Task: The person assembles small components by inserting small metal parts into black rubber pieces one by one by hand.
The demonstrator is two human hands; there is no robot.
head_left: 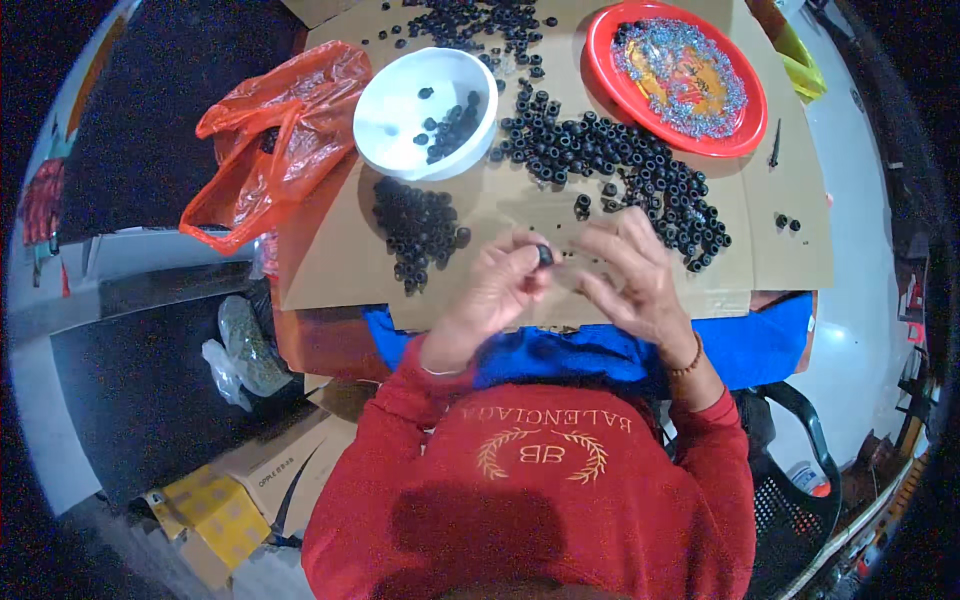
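Note:
My left hand point(492, 290) is closed, pinching a small black round cap-like piece point(545, 256) between thumb and fingertips. Just to its right, my right hand point(635, 275) is blurred by motion, its thumb and fingers apart and nothing visible between them. Both hands are above the near edge of a cardboard sheet point(790, 250). Beyond my right hand spreads a big heap of black ring-shaped pieces point(600, 150) with holes. A second pile of black pieces point(412, 225) lies to the left of my hands.
A white bowl point(385, 105) with some black pieces stands behind the left pile, beside a red plastic bag point(285, 140). At the back right, a red tray point(600, 60) holds many small clear, shiny pieces. A thin dark tool point(776, 145) lies right of it.

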